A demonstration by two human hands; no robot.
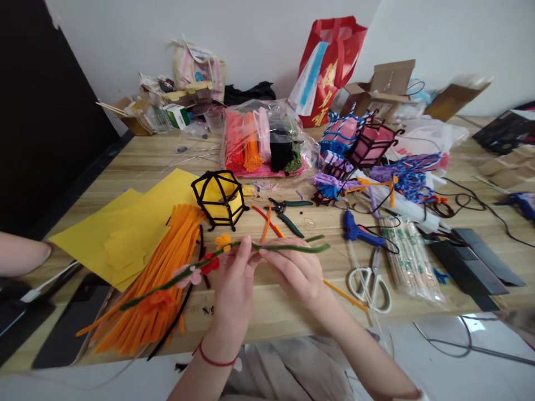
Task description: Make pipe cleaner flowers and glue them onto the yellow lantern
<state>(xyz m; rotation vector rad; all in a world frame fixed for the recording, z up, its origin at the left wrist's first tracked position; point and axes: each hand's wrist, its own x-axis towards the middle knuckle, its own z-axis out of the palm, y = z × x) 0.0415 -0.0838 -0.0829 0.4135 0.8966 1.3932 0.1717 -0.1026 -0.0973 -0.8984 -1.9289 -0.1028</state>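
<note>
My left hand (233, 278) and my right hand (295, 270) both pinch a long green pipe-cleaner stem (288, 247) above the table's front edge. The stem runs from lower left to right and carries small flowers: a yellow one (223, 241), a red one (210, 264), a pink one (188, 274) and an orange one (156, 301). My fingers are closed on the stem close together near its middle. A red string circles my left wrist.
A heap of orange pipe cleaners (163, 284) and yellow paper (125, 234) lie left. A yellow-and-black lantern (218, 199), pliers (288, 214), blue glue gun (359, 231), scissors (370, 284), bagged sticks (407, 256) and a pipe-cleaner bag (267, 139) surround. Another person's arm (20, 253) enters at left.
</note>
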